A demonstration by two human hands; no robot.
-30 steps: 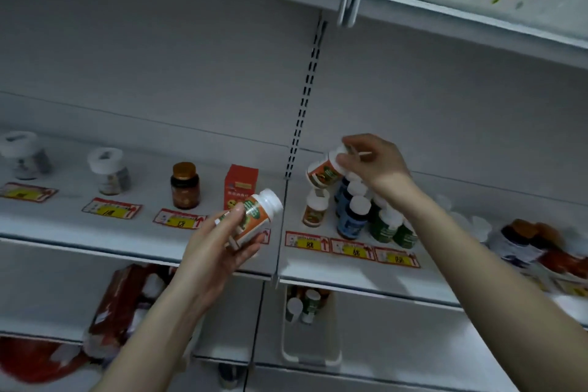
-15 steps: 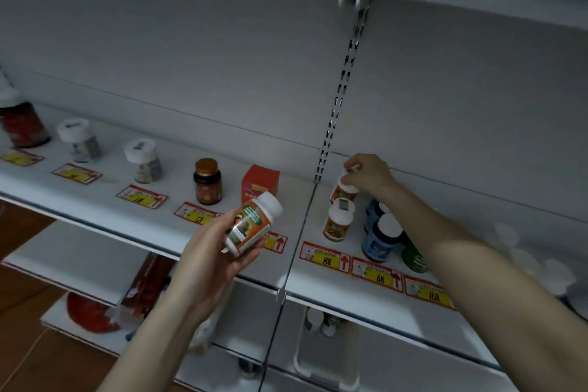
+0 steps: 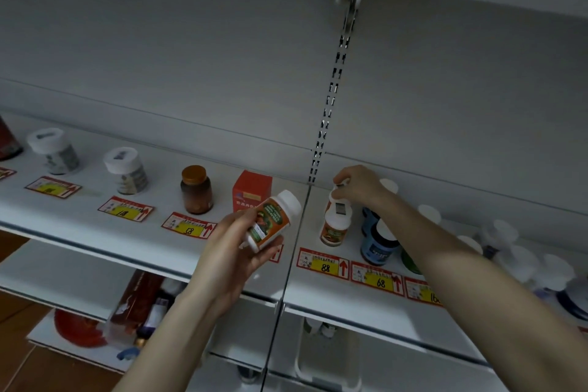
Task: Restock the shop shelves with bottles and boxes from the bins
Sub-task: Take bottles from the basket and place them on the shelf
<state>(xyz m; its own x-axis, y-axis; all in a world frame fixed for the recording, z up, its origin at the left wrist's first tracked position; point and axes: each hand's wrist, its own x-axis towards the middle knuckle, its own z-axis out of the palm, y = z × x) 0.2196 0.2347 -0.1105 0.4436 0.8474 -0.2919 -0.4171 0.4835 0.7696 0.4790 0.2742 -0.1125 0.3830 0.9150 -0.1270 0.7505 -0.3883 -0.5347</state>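
My left hand (image 3: 234, 259) grips an orange-and-green labelled bottle with a white cap (image 3: 273, 219), tilted, in front of the white shelf (image 3: 152, 251). My right hand (image 3: 358, 186) reaches to the back of the shelf and pinches the cap of a second orange bottle (image 3: 332, 199), which stands behind a third one of the same kind (image 3: 335, 226). My right forearm hides part of the bottles to the right.
Along the shelf stand two white-capped jars (image 3: 125, 169), a brown bottle (image 3: 196, 189), a red box (image 3: 251, 189), blue bottles (image 3: 377, 243) and white-capped bottles (image 3: 521, 261) at right. Price tags (image 3: 323, 264) line the edge. A lower shelf holds red packets (image 3: 133, 299) and a white bin (image 3: 327, 356).
My right hand has lowered the orange bottle from above the row down onto the shelf at the back. The left hand keeps its bottle. The view has swung left.
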